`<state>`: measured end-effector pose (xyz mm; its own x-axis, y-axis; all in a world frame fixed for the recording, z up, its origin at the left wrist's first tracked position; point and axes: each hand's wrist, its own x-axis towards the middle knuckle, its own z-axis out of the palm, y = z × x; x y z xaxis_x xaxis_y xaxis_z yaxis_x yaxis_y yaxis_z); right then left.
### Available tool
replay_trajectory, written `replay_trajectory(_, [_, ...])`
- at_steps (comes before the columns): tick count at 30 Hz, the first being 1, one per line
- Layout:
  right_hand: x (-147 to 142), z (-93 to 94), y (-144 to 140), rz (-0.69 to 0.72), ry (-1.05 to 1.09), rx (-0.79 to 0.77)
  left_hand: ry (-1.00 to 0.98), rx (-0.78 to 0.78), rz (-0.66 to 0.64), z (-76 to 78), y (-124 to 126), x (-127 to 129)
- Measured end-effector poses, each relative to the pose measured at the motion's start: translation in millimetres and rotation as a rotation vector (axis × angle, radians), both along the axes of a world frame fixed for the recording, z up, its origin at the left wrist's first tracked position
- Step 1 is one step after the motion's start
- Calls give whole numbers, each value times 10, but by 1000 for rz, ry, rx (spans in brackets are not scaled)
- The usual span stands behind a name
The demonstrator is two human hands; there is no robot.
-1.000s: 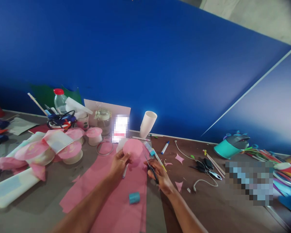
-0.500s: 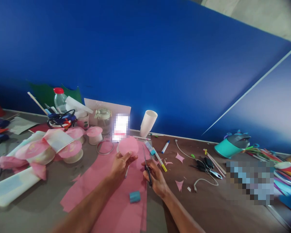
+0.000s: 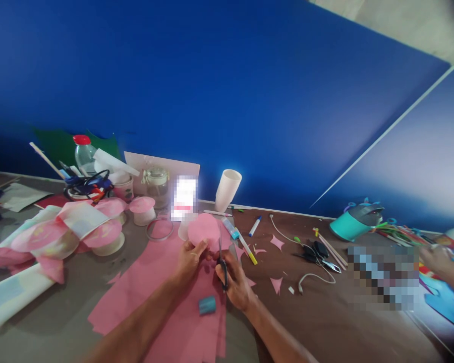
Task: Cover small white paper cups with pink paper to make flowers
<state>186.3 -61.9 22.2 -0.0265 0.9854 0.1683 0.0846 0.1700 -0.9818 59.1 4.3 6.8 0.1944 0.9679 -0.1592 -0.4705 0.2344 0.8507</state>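
My left hand (image 3: 189, 258) pinches the lower edge of a round pink paper disc (image 3: 204, 229), held upright above the table. My right hand (image 3: 234, 278) grips black-handled scissors (image 3: 221, 253), whose blades point up and touch the right edge of the disc. Both hands hover over a large pink paper sheet (image 3: 166, 302) lying on the brown table (image 3: 325, 322). A small teal tape roll (image 3: 207, 305) rests on that sheet just below my hands.
Pink-topped white cups (image 3: 108, 237) and a jar (image 3: 156, 184) crowd the left. A white cup (image 3: 227, 190) stands at the blue wall. Markers (image 3: 245, 247), pink scraps (image 3: 277, 284), a cable (image 3: 310, 276) and a teal holder (image 3: 353, 223) lie to the right. Another person's hand (image 3: 444, 262) shows at far right.
My right hand has moved the scissors left, up to the disc's edge. The disc has stayed in my left hand. Another person's hand has come into view at right.
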Motion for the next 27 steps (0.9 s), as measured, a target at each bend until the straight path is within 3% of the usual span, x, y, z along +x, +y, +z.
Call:
replay_trajectory(5, [-12,25,0,-15,-4,27,73,31,17,-19,12,-3])
replay_trajectory(14, [-54,-60,4,-12,39,28,89,53,26,134,-53,28])
replay_trajectory(27, [-62,-94,15,-24,43,0,8,-7,-43,163,-107,36])
